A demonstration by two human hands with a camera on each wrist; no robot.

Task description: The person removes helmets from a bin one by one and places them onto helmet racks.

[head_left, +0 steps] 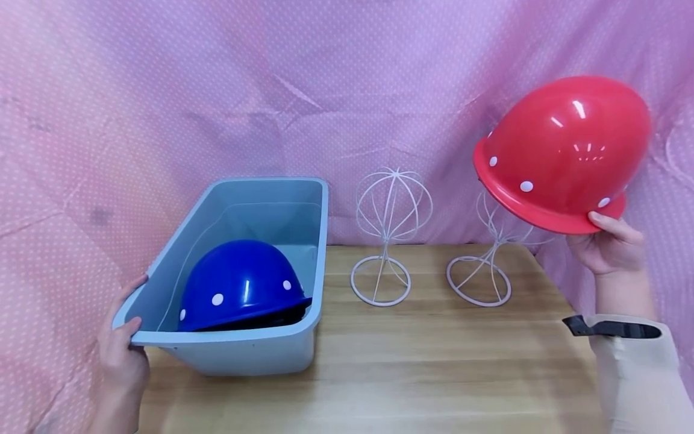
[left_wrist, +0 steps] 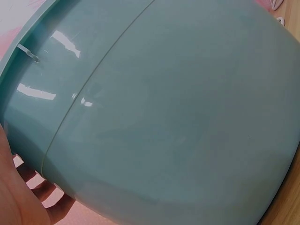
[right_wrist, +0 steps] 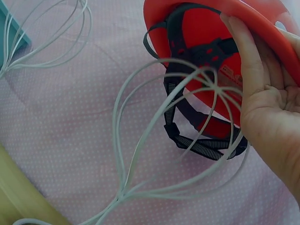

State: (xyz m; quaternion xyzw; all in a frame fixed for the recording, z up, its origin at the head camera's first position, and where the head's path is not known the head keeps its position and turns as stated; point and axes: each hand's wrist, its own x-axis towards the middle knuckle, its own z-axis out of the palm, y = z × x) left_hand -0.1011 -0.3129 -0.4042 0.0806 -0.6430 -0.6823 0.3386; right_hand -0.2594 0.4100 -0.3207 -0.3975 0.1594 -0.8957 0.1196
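Note:
My right hand (head_left: 612, 247) grips the brim of a red hard hat (head_left: 569, 150), thumb outside and fingers inside the shell. The hat is tilted over the right white wire stand (head_left: 482, 283), hiding part of its top. In the right wrist view, the hat's black straps (right_wrist: 206, 145) hang beside the wire globe (right_wrist: 164, 136). At the left, my left hand (head_left: 123, 349) holds the near left corner of a blue-grey bin (head_left: 260, 352). Inside the bin lies a blue hard hat (head_left: 244, 283), dome up and leaning. The left wrist view shows the bin's outer wall (left_wrist: 164, 112).
A second white wire stand (head_left: 385, 241) stands upright between the bin and the right stand. All rest on a wooden table (head_left: 390, 374). Pink dotted cloth (head_left: 336, 90) hangs behind the table and down its left side.

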